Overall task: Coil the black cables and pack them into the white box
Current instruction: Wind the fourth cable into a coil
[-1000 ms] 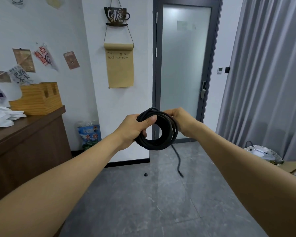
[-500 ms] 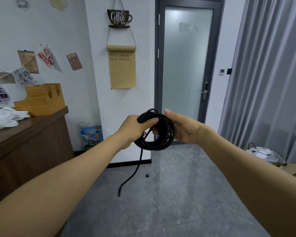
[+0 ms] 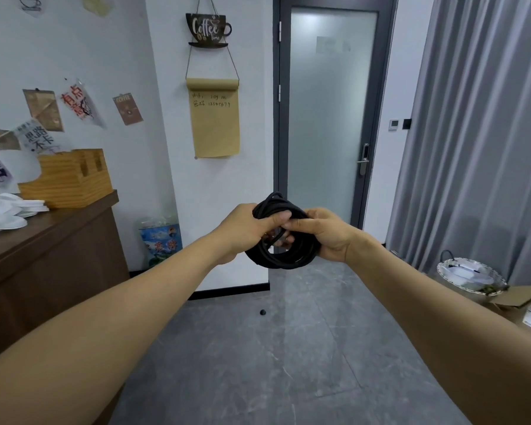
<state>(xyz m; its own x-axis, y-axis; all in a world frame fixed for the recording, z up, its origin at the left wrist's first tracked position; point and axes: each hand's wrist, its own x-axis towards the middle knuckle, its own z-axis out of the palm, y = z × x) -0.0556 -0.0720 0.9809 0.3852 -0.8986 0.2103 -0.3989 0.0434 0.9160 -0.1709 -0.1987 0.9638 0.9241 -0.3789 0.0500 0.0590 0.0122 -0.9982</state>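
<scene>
A black cable (image 3: 284,261) is wound into a round coil of several loops and held out in front of me at chest height, above the grey floor. My left hand (image 3: 246,230) grips the coil's left side with the thumb pressed across the top strands. On the coil's right side, my right hand (image 3: 322,233) closes over the loops, its fingers reaching through the middle. No loose end hangs below the coil. No white box is in view.
A dark wooden counter (image 3: 52,240) with white lids and a wooden holder (image 3: 66,179) stands at left. A frosted glass door (image 3: 328,124) is ahead and grey curtains hang right. A wire basket (image 3: 469,276) and an open cardboard box (image 3: 524,305) sit at the right edge.
The loose cable tail that hung down and swung from right to left is now gathered into the coil. My right hand has closed further over the loops.
</scene>
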